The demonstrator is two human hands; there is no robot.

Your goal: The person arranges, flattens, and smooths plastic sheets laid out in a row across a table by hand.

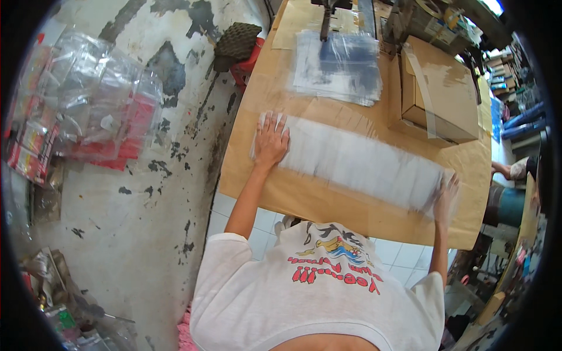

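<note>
A long spread of clear, whitish plastic sheets (357, 161), overlapping like a fan, lies slantwise across the brown-covered table (328, 202). On its left end my left hand (272, 140) rests palm down, its fingers stretched out and slightly apart. At the opposite end is my right hand (446, 196), touching the sheets' edge. Motion smears its fingers, so whether they grip any sheet is unclear. The sheets' right part is blurred too. Beyond them sits a stack of clear plastic sheets (339, 67), partly under a dark metal arm (326, 23).
A taped cardboard box (439, 96) stands at the table's right. Left of the table is a worn, peeling wall (134, 234) with hanging clear plastic packaging (105, 99). A red stool (249, 64) touches the table's far left side. Another person's arm (501, 169) shows at far right.
</note>
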